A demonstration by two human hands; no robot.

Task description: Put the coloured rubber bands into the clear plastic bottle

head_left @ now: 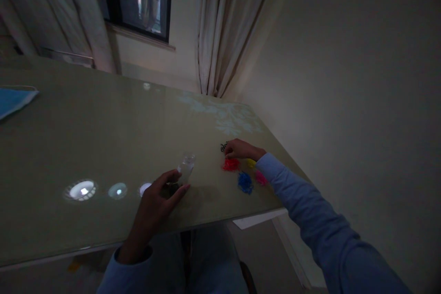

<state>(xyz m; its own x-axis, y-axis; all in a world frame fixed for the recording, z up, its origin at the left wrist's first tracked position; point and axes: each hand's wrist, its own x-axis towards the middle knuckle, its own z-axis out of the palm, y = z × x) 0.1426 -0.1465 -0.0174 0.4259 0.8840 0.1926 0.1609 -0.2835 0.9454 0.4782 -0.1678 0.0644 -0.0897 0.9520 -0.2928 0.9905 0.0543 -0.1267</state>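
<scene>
A small clear bottle (186, 167) is at the fingers of my left hand (161, 200); thumb and forefinger are curved around its lower part, where something dark shows. My right hand (237, 149) has its fingers pinched together over the red pile (231, 164), beside a small black pile (223, 147). What the pinch holds, if anything, is too small to see. Nearer to me lie a blue pile (245, 183) and a pink pile (261, 178). A yellow pile (251, 163) shows partly behind my right wrist.
The glossy table (103, 138) reflects ceiling lights and a pale floral pattern. At its far left lies a blue mask (15, 101). A wall (344, 78) runs along the right edge, and curtains (223, 23) hang behind the table.
</scene>
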